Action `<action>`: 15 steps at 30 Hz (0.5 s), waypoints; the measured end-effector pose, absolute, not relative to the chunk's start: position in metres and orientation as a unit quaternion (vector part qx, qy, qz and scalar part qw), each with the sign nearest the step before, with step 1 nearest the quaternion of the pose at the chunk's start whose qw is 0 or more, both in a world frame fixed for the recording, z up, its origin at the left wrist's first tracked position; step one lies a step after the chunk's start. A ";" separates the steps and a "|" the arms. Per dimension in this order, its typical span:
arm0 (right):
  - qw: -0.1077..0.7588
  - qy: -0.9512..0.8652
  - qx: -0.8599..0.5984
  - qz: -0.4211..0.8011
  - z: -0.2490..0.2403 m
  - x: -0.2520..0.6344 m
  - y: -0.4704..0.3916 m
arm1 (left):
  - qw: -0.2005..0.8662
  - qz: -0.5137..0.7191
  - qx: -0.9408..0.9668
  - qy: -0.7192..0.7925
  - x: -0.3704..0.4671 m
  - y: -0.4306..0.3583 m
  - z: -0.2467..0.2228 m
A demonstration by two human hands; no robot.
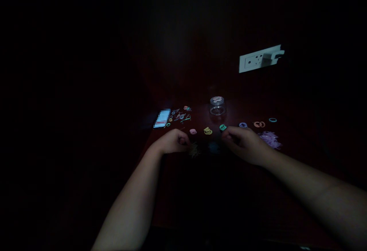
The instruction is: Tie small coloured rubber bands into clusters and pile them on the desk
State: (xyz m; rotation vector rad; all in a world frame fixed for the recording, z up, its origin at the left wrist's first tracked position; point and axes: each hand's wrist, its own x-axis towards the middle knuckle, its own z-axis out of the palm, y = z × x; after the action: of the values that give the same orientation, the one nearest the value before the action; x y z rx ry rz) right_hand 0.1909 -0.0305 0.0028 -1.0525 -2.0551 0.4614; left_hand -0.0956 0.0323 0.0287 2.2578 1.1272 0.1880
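Observation:
My left hand (174, 141) is closed, its fingers curled at the left edge of a heap of pale, thin bands (195, 150). What it holds, if anything, is too dark to make out. My right hand (246, 143) is closed too, thumb and fingers pinched just beside the green hair ties (223, 127); anything between them is hidden. Between the hands lie yellow hair ties (208, 131), pink hair ties (193, 131) and a dim blue heap of bands (213, 147). Beyond the right hand are purple hair ties (243, 125) and a heap of lilac bands (270, 139).
A clear lidded jar (218, 107) stands at the back of the dark table. A lit phone (162, 118) lies at the left beside mixed hair ties (181, 116). Orange hair ties (259, 124) and a teal one (273, 120) lie right. A wall socket (259, 59) holds a plug.

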 end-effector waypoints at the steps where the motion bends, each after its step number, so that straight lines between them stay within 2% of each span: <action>1: 0.382 -0.807 -0.412 0.183 0.003 0.191 -0.031 | 0.300 0.069 0.851 0.425 -0.096 0.032 0.029; 15: 0.381 -0.807 -0.416 0.175 0.003 0.191 -0.032 | 0.289 0.073 0.856 0.423 -0.098 0.034 0.028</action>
State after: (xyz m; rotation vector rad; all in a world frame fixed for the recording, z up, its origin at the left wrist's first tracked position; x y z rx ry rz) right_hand 0.1911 -0.0315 0.0034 -1.0610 -2.0596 0.4459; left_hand -0.0977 0.0337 0.0275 2.2837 1.1278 0.1948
